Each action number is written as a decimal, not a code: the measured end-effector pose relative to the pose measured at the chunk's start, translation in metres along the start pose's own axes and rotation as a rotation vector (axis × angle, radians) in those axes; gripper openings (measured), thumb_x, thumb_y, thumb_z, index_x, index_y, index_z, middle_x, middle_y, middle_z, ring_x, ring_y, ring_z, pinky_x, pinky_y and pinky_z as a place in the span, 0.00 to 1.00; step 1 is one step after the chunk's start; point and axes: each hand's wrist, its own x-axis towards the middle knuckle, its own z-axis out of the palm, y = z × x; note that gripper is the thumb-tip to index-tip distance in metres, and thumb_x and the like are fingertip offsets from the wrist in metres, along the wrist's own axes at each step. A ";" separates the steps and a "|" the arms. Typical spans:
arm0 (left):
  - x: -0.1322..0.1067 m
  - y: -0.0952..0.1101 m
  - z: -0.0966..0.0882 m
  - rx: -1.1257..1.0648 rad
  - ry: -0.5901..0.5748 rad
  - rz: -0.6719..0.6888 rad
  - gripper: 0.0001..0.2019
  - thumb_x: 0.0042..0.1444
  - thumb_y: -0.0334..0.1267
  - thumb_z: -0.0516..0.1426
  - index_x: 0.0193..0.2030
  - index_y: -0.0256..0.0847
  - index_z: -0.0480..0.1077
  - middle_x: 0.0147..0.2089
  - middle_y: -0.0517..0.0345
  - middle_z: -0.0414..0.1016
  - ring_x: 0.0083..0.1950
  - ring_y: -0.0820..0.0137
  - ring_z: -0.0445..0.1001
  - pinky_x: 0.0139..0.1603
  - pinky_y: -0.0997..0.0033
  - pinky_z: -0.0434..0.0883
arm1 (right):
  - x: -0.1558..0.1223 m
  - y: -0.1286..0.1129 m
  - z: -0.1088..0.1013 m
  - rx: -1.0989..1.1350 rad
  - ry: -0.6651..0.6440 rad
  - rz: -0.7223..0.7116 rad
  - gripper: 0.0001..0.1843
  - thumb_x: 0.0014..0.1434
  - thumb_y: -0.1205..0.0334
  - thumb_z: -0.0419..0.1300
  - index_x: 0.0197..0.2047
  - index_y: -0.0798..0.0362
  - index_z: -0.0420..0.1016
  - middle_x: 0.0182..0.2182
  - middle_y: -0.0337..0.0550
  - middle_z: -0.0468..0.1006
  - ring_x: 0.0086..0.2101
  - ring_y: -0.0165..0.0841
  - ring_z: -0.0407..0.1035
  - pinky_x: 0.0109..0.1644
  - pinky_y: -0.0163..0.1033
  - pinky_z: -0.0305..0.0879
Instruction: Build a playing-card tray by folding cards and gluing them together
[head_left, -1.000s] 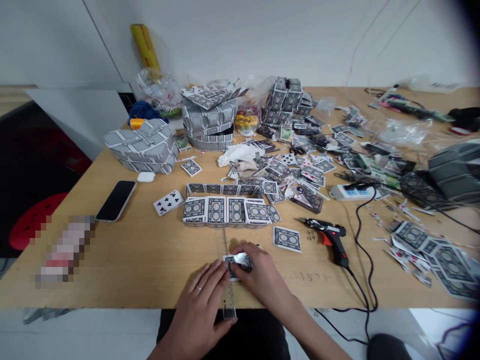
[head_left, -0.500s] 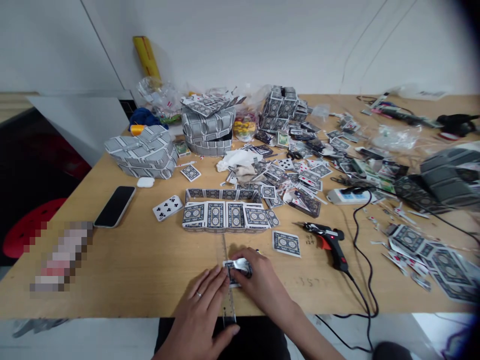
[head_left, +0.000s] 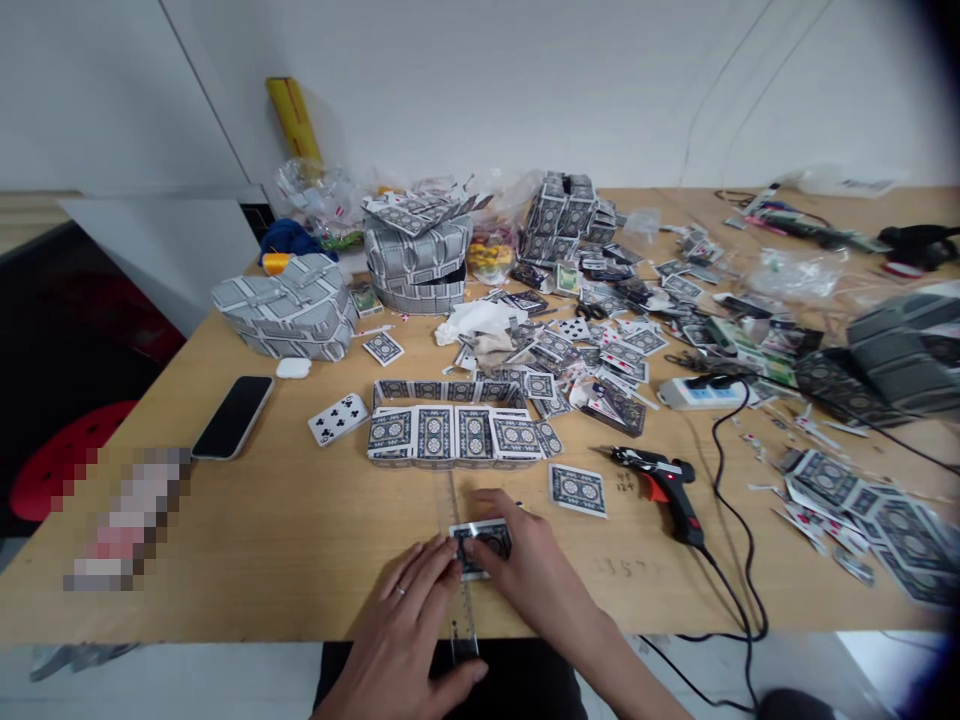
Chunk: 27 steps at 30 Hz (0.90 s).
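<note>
a playing card (head_left: 481, 545) lies across a clear ruler (head_left: 465, 610), near the front edge of the worktop (head_left: 262, 550). the fingers of the right hand (head_left: 529, 565) grip it from 3 o'clock. the left hand (head_left: 405, 620), wearing a ring, rests its fingers against the card's edge, though i can't tell if they're clenched. a card-faced structure (head_left: 454, 432) sits at 12 o'clock, a loose card (head_left: 577, 490) at 2 o'clock, and a hot glue gun (head_left: 664, 488) beyond that.

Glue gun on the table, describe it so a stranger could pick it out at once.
On the wooden table, look right of the person's right hand. The black-and-orange hot glue gun lies there, nozzle pointing left, right of a lone playing card, its grip trailing a black cord.
</note>
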 end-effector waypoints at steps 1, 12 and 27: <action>0.000 0.000 -0.001 0.002 0.001 -0.010 0.38 0.63 0.58 0.64 0.72 0.38 0.66 0.74 0.41 0.71 0.71 0.50 0.73 0.68 0.49 0.77 | 0.000 0.000 -0.002 0.017 0.000 0.027 0.26 0.61 0.66 0.66 0.62 0.49 0.74 0.44 0.46 0.87 0.45 0.46 0.81 0.51 0.48 0.73; 0.000 0.000 0.002 0.030 -0.006 0.031 0.37 0.67 0.59 0.61 0.73 0.35 0.66 0.74 0.41 0.72 0.72 0.51 0.73 0.71 0.49 0.74 | -0.008 -0.007 -0.006 0.507 -0.091 0.151 0.30 0.62 0.33 0.66 0.51 0.50 0.78 0.41 0.48 0.86 0.45 0.45 0.81 0.52 0.49 0.77; 0.001 0.005 0.002 -0.012 -0.025 -0.054 0.42 0.62 0.59 0.67 0.74 0.36 0.61 0.69 0.41 0.77 0.68 0.49 0.77 0.67 0.46 0.78 | -0.037 -0.005 -0.003 0.876 -0.248 0.351 0.34 0.64 0.32 0.68 0.60 0.49 0.82 0.62 0.56 0.81 0.61 0.49 0.77 0.66 0.57 0.73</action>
